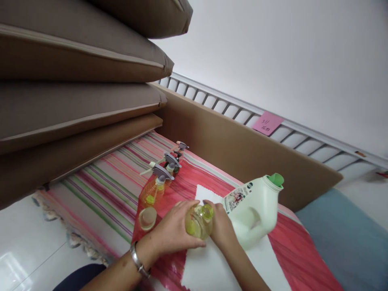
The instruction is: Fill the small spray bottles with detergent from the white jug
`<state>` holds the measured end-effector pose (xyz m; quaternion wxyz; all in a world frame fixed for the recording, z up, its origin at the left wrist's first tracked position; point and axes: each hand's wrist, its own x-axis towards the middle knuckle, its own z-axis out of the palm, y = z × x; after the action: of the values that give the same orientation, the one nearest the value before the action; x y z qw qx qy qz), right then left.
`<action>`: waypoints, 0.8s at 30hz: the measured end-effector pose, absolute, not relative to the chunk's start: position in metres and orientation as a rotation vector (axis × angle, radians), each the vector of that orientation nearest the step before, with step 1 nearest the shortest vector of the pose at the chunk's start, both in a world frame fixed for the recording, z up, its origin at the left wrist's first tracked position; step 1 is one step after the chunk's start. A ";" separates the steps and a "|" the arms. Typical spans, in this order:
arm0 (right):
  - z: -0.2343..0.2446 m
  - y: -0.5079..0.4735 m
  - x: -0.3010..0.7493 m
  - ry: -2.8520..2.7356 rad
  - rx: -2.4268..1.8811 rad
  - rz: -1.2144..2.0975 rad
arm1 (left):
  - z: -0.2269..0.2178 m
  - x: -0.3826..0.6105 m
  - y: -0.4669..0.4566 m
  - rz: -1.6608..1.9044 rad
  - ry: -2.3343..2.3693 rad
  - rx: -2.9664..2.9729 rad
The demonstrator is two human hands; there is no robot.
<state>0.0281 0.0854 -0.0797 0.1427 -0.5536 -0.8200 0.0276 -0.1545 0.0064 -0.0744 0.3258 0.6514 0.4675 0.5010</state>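
Nearest the camera, the left forearm (117, 270) is stretched in from the lower left, a silver bracelet (138, 260) worn at the wrist. So, the risky bit: the yellow-tinted bottle (195, 226) is being held with its open mouth (207, 211) facing up, no cap on. If it gets squeezed too hard or tipped, whatever's inside could be slopped onto the white cloth (206, 268) below. How full it is can't really be told. The pale jug (268, 212) is parked just beside the right hand (222, 228), so it could get knocked by a careless swing, and the spray bottles (156, 190) might be clipped if the left hand (171, 228) drifted sideways.

Pose-wise, the bottle is gripped from both sides over the cloth, between the spray bottles and the jug. The left hand is wrapped round its left side, thumb across the front; the right is closed against the other side, fingers partly hidden. Both forearms are angled inward. Whether the base is resting on anything can't be made out.
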 end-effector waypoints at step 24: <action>0.046 -0.002 0.182 -2.266 -1.406 -1.075 | -0.124 -0.076 0.022 1.010 1.176 1.945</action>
<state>0.1816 -0.0015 0.0456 0.1328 -0.4847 -0.7811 -0.3707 -0.0761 0.0217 -0.1239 0.3215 0.7405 0.4477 0.3845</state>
